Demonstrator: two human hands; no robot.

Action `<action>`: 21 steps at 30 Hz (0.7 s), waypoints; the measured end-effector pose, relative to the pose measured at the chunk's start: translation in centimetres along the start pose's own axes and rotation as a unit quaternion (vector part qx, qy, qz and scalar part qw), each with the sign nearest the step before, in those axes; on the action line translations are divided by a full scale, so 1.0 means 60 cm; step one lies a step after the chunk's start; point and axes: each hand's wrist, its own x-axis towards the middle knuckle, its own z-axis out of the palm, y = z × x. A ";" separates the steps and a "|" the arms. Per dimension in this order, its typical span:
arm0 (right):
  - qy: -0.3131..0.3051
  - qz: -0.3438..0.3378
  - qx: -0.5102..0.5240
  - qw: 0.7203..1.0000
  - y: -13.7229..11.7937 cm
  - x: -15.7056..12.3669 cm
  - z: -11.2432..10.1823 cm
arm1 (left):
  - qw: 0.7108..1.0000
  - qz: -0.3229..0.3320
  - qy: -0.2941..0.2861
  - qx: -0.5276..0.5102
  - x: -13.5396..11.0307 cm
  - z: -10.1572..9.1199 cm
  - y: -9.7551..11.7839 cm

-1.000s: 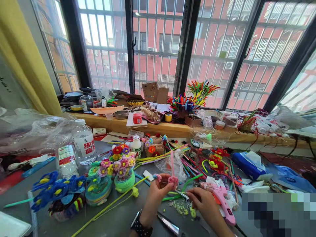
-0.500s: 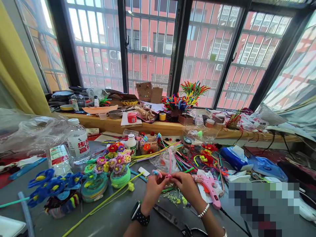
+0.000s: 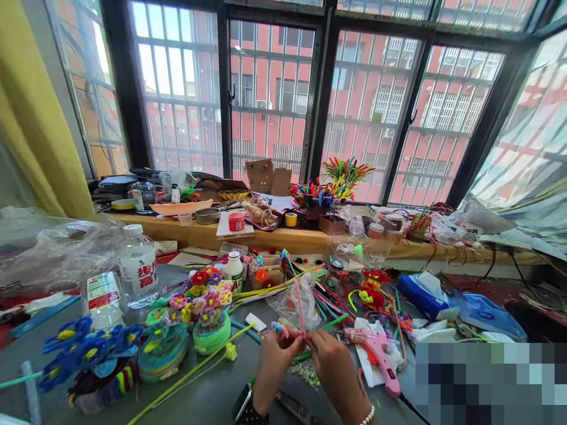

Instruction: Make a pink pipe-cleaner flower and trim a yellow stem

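Observation:
My left hand (image 3: 271,361) and my right hand (image 3: 331,361) meet low in the middle of the view, fingertips pinched together on a pink pipe cleaner (image 3: 300,307) that stands up from between them. A small pink and blue piece (image 3: 279,328) sits on my left fingers. A black watch (image 3: 248,406) is on my left wrist, a bead bracelet (image 3: 368,415) on my right. Green clippings (image 3: 305,372) lie on the grey table (image 3: 208,395) under my hands. A pink glue gun (image 3: 380,354) lies just right of my right hand.
Pipe-cleaner flower pots (image 3: 212,319) and blue flowers (image 3: 84,348) stand to the left, with water bottles (image 3: 137,265) behind. Loose pipe cleaners (image 3: 283,277), a plastic bag (image 3: 295,304) and a blue tissue pack (image 3: 423,292) lie ahead. A cluttered wooden sill (image 3: 266,239) runs below the windows.
My right hand has left the scissors and moved left to join my left hand on the pink pipe cleaner. The view has tilted up a little.

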 end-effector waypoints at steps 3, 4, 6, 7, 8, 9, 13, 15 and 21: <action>0.052 -0.010 -0.008 0.999 -0.009 0.000 0.003 | 0.999 -0.016 -0.006 -0.027 0.001 -0.002 -0.001; 0.073 -0.012 0.012 0.997 -0.010 0.001 0.000 | 0.999 -0.022 -0.012 -0.037 0.001 -0.003 0.001; 0.089 0.003 0.082 0.993 -0.011 0.005 -0.011 | 0.998 -0.034 -0.024 -0.057 -0.001 -0.004 0.006; 0.073 0.009 0.113 0.991 -0.010 0.007 -0.017 | 0.997 -0.040 -0.027 -0.067 -0.001 -0.004 0.009; 0.056 0.013 0.138 0.989 -0.009 0.009 -0.023 | 0.993 -0.057 -0.037 -0.092 -0.002 -0.004 0.012; 0.037 0.018 0.155 0.987 -0.008 0.010 -0.028 | 0.991 -0.067 -0.048 -0.106 -0.003 -0.003 0.015; 0.023 0.034 0.166 0.985 -0.006 0.009 -0.035 | 0.988 -0.077 -0.079 -0.106 -0.003 0.000 0.016; 0.024 0.035 0.155 0.987 -0.007 0.007 -0.035 | 0.990 -0.075 -0.081 -0.093 -0.001 -0.001 0.013; 0.034 0.002 0.075 0.997 -0.005 0.005 -0.033 | 0.993 -0.056 -0.091 -0.056 0.002 -0.010 0.007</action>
